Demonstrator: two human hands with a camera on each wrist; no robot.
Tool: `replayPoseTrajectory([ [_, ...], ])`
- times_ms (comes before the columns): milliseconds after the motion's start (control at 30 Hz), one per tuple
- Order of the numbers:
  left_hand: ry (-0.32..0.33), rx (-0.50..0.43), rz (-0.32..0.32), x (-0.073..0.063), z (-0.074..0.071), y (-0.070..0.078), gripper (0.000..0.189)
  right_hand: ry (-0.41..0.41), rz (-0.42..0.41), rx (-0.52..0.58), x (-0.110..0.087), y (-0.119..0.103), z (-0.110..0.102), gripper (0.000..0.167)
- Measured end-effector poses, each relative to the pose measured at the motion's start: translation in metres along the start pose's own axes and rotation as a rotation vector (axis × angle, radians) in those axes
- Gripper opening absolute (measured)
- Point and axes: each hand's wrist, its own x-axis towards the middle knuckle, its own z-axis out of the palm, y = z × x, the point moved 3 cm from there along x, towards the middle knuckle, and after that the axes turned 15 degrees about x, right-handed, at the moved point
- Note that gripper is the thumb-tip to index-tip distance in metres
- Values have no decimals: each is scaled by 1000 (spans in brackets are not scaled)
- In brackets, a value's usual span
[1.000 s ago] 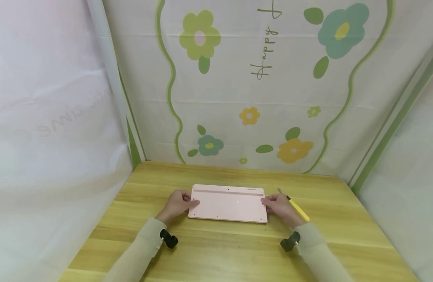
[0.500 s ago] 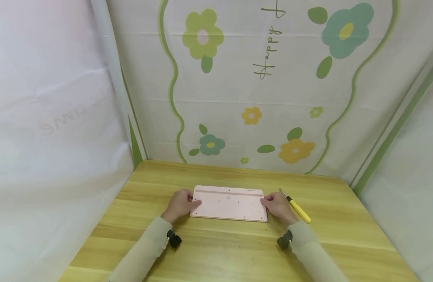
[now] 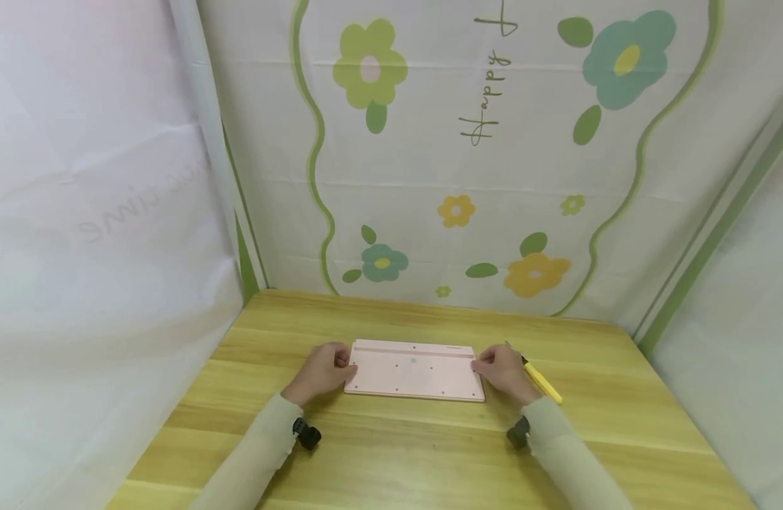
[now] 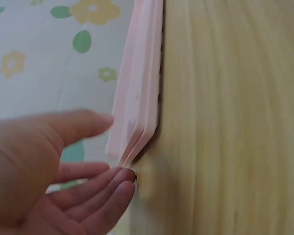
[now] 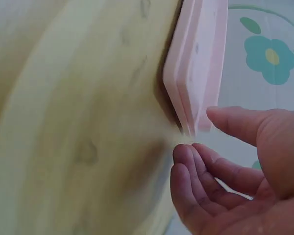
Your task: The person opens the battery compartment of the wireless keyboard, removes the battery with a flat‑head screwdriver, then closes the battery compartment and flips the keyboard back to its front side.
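A pink keyboard (image 3: pixel 414 375) lies face down on the wooden table, its underside dotted with several small screws and a raised strip along the far edge. By its left end is my left hand (image 3: pixel 321 372); in the left wrist view the thumb hovers beside the underside and the relaxed fingertips (image 4: pixel 122 176) reach the corner. At the opposite end my right hand (image 3: pixel 503 370) has its thumb near the corner, and the right wrist view has the loosely bent fingers (image 5: pixel 183 161) just below it. Neither hand clearly pinches the keyboard.
A screwdriver (image 3: pixel 543 382) with a yellow handle lies to the right, partly behind the right hand. White flower-printed cloth (image 3: pixel 417 156) hangs behind the table (image 3: pixel 391 460), with more cloth on both sides.
The keyboard now lies flatter, with its far edge slightly lower. My left thumb has drawn back from the underside towards the left edge. My right hand has barely moved.
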Motion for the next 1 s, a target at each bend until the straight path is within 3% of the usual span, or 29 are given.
replayPoseTrajectory([
  [67, -37, -8, 17, -1, -2, -5, 26, -32, -38, -8, 1, -5, -5, 25],
  [200, -130, -22, 10, -5, -4, -10, 74, -137, -150, -44, 6, -20, -14, 36],
  [300, -168, -7, -1, -6, -4, -12, 91, -220, -268, -130, 12, -32, -17, 38],
  [467, -183, 6, -16, -6, 0, -12, 102, -329, -440, -293, 21, -49, -15, 32],
  [600, -191, 24, -12, -6, 3, -13, 106, -409, -514, -352, 28, -58, -9, 20],
  [700, -194, 36, 3, -6, 6, -13, 108, -442, -525, -355, 33, -60, -3, 13],
  [1000, -210, 49, 44, -8, 12, -15, 105, -432, -546, -337, 44, -44, 14, 14],
])
